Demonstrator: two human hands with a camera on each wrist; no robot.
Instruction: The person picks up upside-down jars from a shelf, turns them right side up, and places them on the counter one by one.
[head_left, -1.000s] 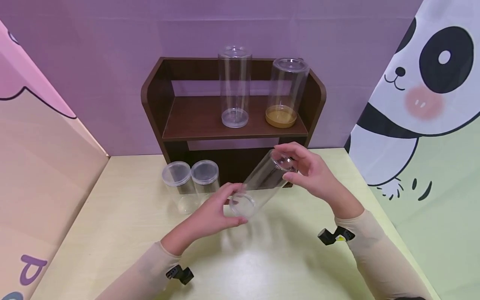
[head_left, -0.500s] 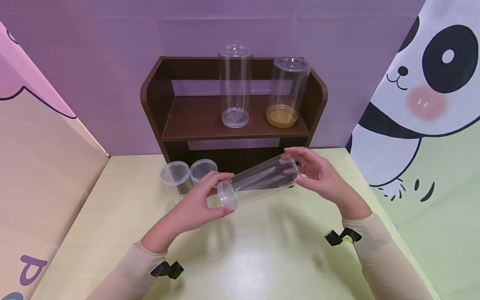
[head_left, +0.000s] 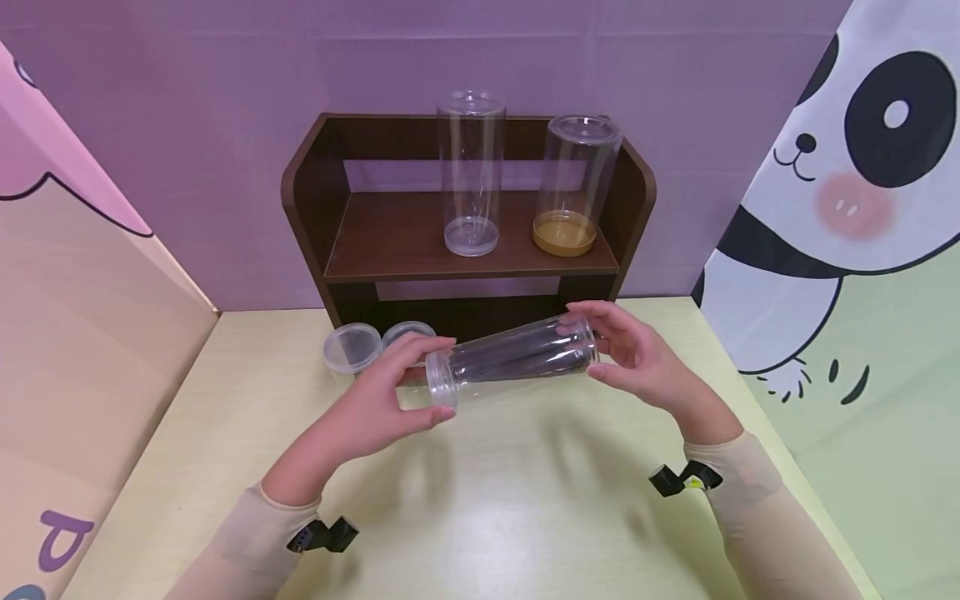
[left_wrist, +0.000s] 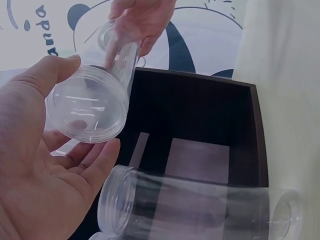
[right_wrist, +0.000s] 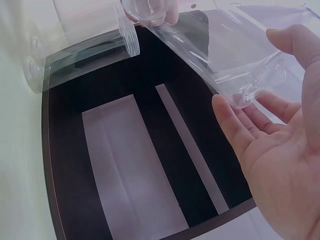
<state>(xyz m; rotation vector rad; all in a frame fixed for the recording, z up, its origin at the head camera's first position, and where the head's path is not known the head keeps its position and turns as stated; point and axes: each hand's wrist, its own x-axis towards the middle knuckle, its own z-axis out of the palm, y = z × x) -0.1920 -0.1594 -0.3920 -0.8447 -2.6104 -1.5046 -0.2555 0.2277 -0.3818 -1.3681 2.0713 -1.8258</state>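
A clear plastic jar (head_left: pixel 517 354) is held almost level above the table, in front of the shelf. My left hand (head_left: pixel 367 408) grips its lidded end, thumb below and fingers above in the head view. The translucent round lid (left_wrist: pixel 87 105) faces the left wrist camera. At the jar's other end, my right hand (head_left: pixel 637 354) holds the base between thumb and fingers. Through its clear wall the jar (right_wrist: pixel 215 55) shows nothing inside. Just behind my left hand stand two lidded clear jars (head_left: pixel 352 348) on the table, one partly hidden by my fingers.
The dark brown wooden shelf (head_left: pixel 397 237) stands at the back of the pale table (head_left: pixel 495 517). On its upper board are a tall clear jar (head_left: pixel 471 167) and a shorter one (head_left: pixel 577 179) with a tan lid, both lid down. Printed cloth walls enclose the sides.
The held jar has turned from a steep slant to nearly level. My left hand has moved left with its lidded end, and my right hand has shifted slightly right and down.
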